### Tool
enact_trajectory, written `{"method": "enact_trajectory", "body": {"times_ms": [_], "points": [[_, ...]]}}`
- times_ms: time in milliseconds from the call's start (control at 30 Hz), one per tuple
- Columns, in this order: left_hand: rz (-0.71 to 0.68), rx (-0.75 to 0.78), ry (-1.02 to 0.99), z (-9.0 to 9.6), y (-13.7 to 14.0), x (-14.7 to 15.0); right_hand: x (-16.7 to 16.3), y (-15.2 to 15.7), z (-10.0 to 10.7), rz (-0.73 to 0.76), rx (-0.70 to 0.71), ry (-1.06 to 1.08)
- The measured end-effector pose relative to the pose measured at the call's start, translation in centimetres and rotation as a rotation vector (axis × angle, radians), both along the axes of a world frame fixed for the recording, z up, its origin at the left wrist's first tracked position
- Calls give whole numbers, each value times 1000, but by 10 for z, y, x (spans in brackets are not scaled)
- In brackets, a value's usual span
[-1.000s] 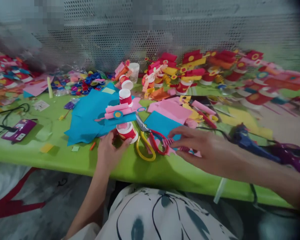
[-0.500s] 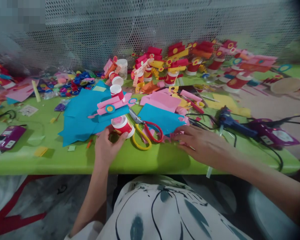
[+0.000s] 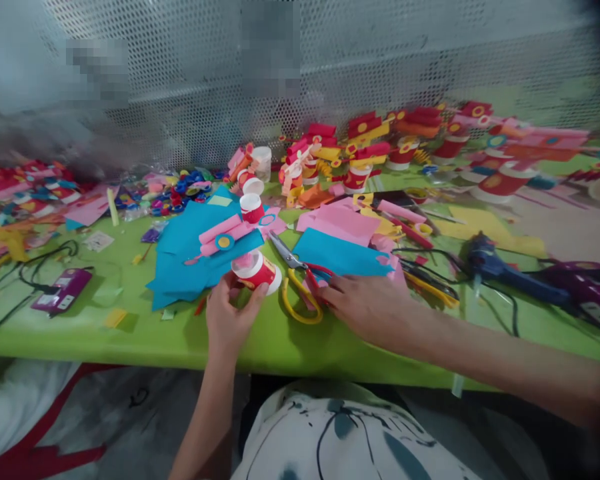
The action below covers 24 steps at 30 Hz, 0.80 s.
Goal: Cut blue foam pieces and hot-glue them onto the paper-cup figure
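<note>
My left hand [image 3: 233, 317] is closed around the side of a red-and-white paper cup [image 3: 263, 272], which tilts near the table's front edge. A pink piece shows at its white end. Beside it lie scissors [image 3: 293, 263] with one yellow and one red handle, blades pointing away from me. My right hand [image 3: 357, 303] lies over the red handle, fingers bent around it and partly hiding the loop. Just beyond the cup, pink paper rolls with a yellow-and-blue disc [image 3: 225, 242] rest against another red-and-white cup [image 3: 251, 207].
Blue sheets [image 3: 177, 247] and pink paper [image 3: 337, 223] cover the middle of the green table [image 3: 130, 343]. A blue glue gun [image 3: 510, 270] with cables is at right, a purple box [image 3: 63, 291] at left. Several finished-looking paper-cup models [image 3: 357, 177] line the back.
My right hand has moved left from the pink coil at the blue sheet's edge onto the scissors' red handle. My left hand still holds the cup. The whole view has shifted slightly.
</note>
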<state>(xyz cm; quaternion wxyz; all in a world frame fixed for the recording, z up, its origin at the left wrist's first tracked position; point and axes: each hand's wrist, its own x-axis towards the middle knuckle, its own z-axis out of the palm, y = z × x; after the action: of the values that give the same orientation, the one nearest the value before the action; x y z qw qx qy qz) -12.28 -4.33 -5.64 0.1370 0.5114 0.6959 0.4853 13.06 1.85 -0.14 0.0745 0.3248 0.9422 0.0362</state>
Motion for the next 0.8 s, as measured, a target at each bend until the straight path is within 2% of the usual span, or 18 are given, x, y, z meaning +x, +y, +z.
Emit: {"method": "enact_trajectory", "body": {"times_ms": [167, 400, 700, 800], "points": [[71, 43, -78, 2, 0, 0, -6, 6, -9, -4, -55, -5], [90, 3, -96, 3, 1, 1, -12, 16, 1, -108, -255, 121], [90, -6, -97, -1, 1, 1, -17, 17, 3, -191, -297, 283], [96, 2, -80, -1, 1, 1, -14, 15, 5, -220, -273, 327]]}}
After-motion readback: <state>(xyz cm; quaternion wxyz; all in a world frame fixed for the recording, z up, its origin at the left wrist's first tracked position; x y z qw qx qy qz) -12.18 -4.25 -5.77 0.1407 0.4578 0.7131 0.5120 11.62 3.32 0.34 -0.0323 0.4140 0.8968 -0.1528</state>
